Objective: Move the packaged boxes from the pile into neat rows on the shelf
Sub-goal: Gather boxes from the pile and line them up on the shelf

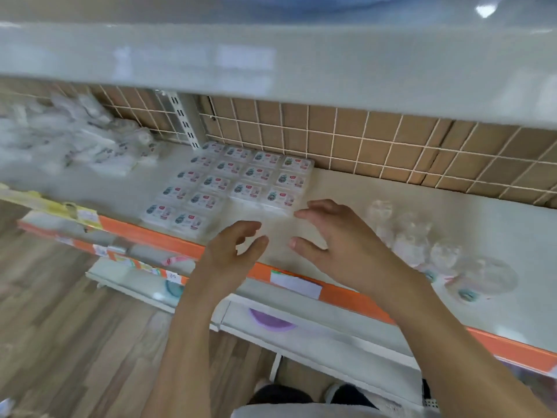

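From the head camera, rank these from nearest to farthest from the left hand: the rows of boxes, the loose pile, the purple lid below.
1. rows of boxes, just beyond the left hand
2. purple lid, lower shelf, below
3. loose pile, far left

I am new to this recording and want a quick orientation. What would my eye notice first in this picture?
First, the two bare hands low in the centre, left hand and right hand, both empty with loosely spread fingers over the shelf. Just behind them the packaged boxes lie flat in neat rows against the wire grid back. A blurred pile of packages sits at the far left of the same shelf.
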Available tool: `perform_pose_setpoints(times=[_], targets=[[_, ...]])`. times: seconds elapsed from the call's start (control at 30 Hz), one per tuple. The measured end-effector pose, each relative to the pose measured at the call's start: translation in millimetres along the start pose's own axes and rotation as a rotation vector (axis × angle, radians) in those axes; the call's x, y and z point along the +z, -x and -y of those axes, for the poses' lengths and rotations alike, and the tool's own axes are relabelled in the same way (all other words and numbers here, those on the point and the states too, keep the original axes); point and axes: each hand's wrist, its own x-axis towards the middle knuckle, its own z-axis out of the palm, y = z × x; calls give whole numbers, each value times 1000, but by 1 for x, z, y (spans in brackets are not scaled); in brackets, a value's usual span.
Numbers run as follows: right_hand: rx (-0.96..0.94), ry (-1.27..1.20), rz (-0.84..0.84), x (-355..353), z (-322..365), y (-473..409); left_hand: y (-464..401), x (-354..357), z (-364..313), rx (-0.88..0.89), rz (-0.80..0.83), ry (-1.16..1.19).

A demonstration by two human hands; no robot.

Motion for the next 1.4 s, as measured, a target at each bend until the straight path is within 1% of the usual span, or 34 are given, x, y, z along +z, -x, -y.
perform_pose_setpoints(times=[0.13,0.23,0.43,0.57,0.77,0.93,1.13,1.4], targets=[[-107,5,74,26,48,-24,21,-47,37,-41,-115,-67],[-182,13,129,49,91,-42,36,-85,68,-96,-202,-58],[-284,-13,208,111,181,-87,55,-171,132,-203,-284,-65],[-328,-19,230,150,237,-119,54,-231,169,-231,-318,-107],[-353,-22,236,191,308,-164,55,-306,208,-257,-383,-200],[-391,-17,299,219,354,-194,55,-347,235,-276,-406,-233],[-461,-51,327,256,403,-242,46,-390,276,-327,-446,-199],[-508,-73,331,312,476,-342,-10,-479,343,-356,-478,-231]])
